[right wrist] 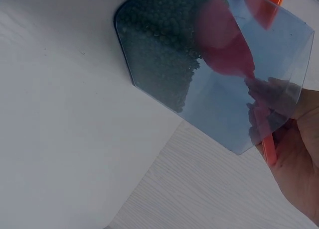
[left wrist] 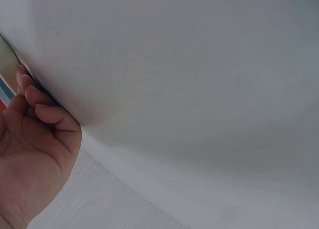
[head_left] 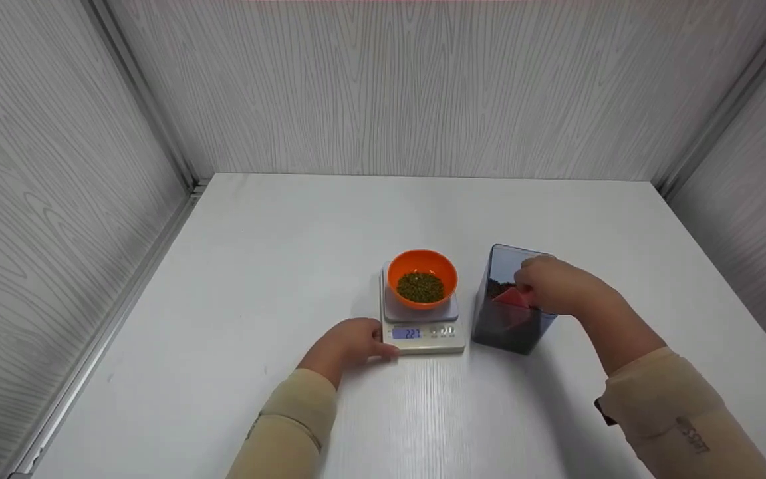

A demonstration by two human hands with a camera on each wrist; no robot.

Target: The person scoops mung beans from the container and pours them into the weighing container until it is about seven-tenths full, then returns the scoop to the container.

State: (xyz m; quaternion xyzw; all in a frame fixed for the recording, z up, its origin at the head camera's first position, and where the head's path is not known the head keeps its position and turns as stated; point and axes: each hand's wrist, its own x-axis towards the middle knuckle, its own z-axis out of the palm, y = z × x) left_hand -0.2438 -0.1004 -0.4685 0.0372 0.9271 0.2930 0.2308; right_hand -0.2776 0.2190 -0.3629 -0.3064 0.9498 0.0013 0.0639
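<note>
My right hand reaches into the top of a clear bluish container and grips the handle of a red scoop. The scoop's bowl meets the dark grains inside, seen through the wall in the right wrist view. My left hand holds the front left corner of a white kitchen scale, fingers curled at its side and thumb along the front. On the scale stands an orange bowl with green grains in it. The display seems to read 227.
The scale and container stand close together on a white table, a narrow gap between them. Grey wood-grain panels enclose the table at the back and both sides.
</note>
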